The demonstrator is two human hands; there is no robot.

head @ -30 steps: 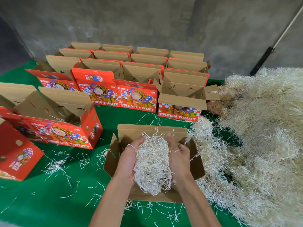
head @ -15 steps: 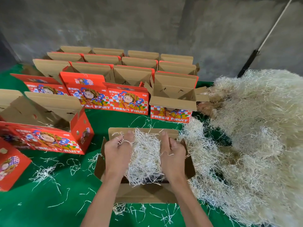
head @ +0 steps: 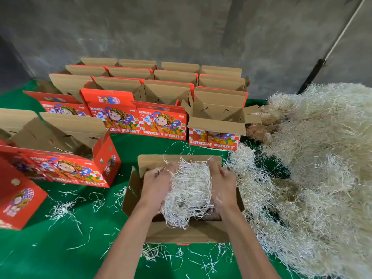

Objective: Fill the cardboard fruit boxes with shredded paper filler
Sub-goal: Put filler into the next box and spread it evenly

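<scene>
Subject of handling: a wad of shredded paper filler point(head: 188, 190), pale and stringy, held at lower centre of the frame between the left hand point(head: 156, 185) and the right hand point(head: 224, 185). The wad sits in the mouth of an open cardboard box point(head: 181, 232) with its flaps spread, on the green tabletop point(head: 60, 248). Its lower strands hang down to the box's near wall.

Hand state: both palms face inward and press the wad from either side. The fingers are buried in the strands and blurred, so I cannot tell whether they curl into the wad or lie straight against it.

Handling judgement: the filler appears very light, soft and springy. It should compress readily and puff back up once let go. It has no firm edge to take, so the sound hold is the one seen here: a broad two-sided squeeze around the bulk, not a pinch at the tips, which would likely pull off only a few strands. Strands shed easily, as the loose strands point(head: 62, 210) on the cloth suggest.

Supply: a large heap of filler point(head: 314, 168) fills the right side of the frame, touching the box's right flank.

Remaining work: rows of open fruit boxes point(head: 161, 97) stand at upper centre, and another red box point(head: 66, 158) stands at left. Their interiors show brown card, with little or no filler that I can make out.
</scene>
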